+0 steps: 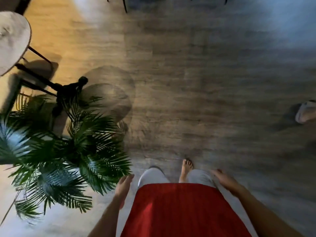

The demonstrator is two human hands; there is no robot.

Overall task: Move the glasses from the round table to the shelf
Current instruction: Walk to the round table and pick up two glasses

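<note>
A round grey table on thin dark legs stands at the far left, partly cut off by the frame edge. A faint glassy shape may sit on it near the left edge, too blurred to tell. My left hand hangs low beside my red shirt, fingers apart and holding nothing. My right hand hangs on the other side, also with nothing in it. No shelf is in view. The whole view is motion-blurred.
A leafy green palm plant fills the lower left, close to my left hand. A black tripod-like stand is behind it. Wooden floor stretches ahead. Another person's slipper shows at the right edge. Thin chair legs stand at the top.
</note>
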